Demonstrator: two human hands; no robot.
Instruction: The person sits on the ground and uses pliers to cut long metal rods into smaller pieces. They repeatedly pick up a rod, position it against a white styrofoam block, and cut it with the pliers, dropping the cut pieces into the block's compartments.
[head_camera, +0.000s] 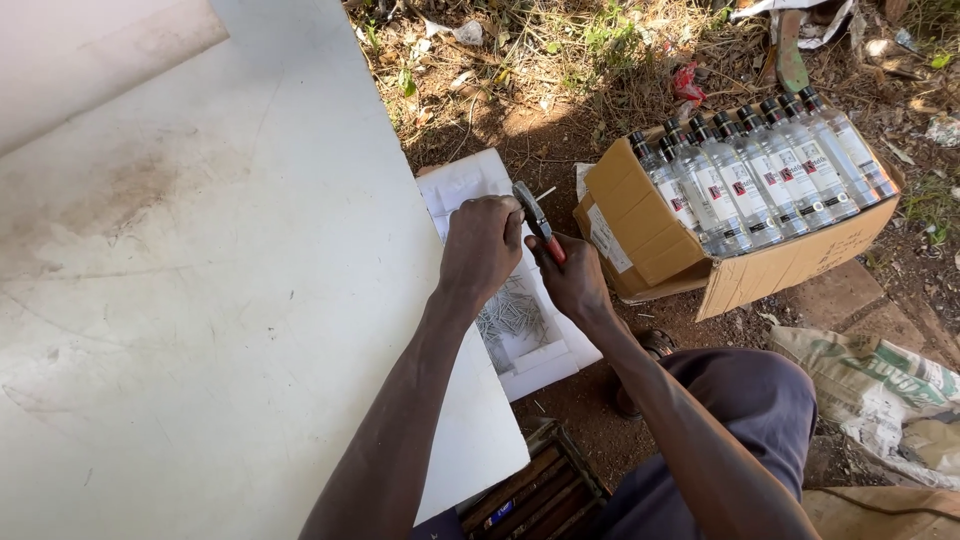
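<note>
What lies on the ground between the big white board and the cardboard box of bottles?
In the head view, a white tray of nails lies between the white board and the cardboard box, with both hands holding pliers above it.

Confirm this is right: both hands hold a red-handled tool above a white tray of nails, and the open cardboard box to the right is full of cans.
Not quite. The head view shows the cardboard box holds clear bottles with dark caps, not cans. The rest stands: left hand and right hand hold the red-handled tool above the white tray of nails.

Left hand (481, 245), right hand (572, 280) grip red-handled pliers (538, 222) over nail tray (515, 325).
</note>
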